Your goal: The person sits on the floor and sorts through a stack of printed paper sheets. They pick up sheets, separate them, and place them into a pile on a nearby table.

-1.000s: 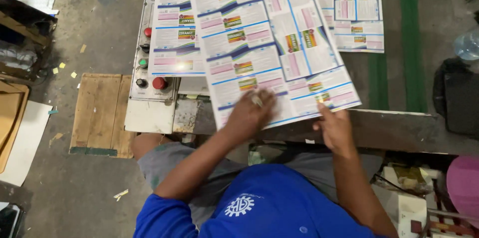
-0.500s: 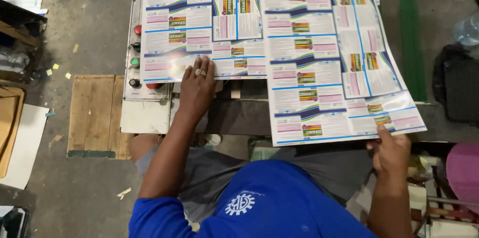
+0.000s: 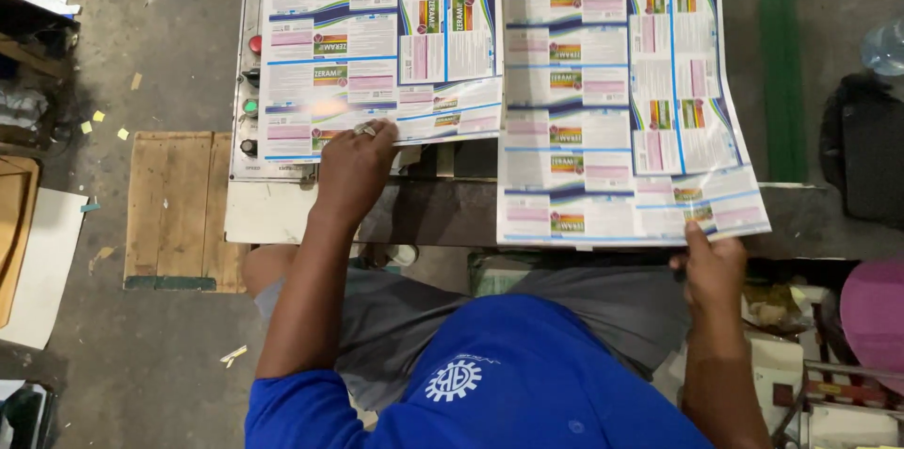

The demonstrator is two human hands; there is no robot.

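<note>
Two large printed sheets lie side by side on the surface, each a grid of white label panels edged in blue with pink blocks and small green-and-orange bars. The left sheet [image 3: 377, 44] covers the left part of the surface, its near edge lifting a little where it meets the right one. The right sheet [image 3: 612, 91] reaches further toward the near edge and overhangs it, its near right corner curling up. The left hand [image 3: 353, 167] rests flat, fingers spread and open, pressing on the near edge of the left sheet — a ring shows on one finger. The right hand [image 3: 711, 265] is below the near edge of the surface, its grip closed on the near right corner of the right sheet, thumb on top of the paper. Along the left edge of the surface runs a control panel [image 3: 250, 82] with a red button and a green one, partly hidden under the left sheet. On the floor to the left sits a wooden pallet [image 3: 174, 209]; a dark bag [image 3: 862, 152] lies to the right, a clear bottle [image 3: 885, 44] just beyond it.
</note>
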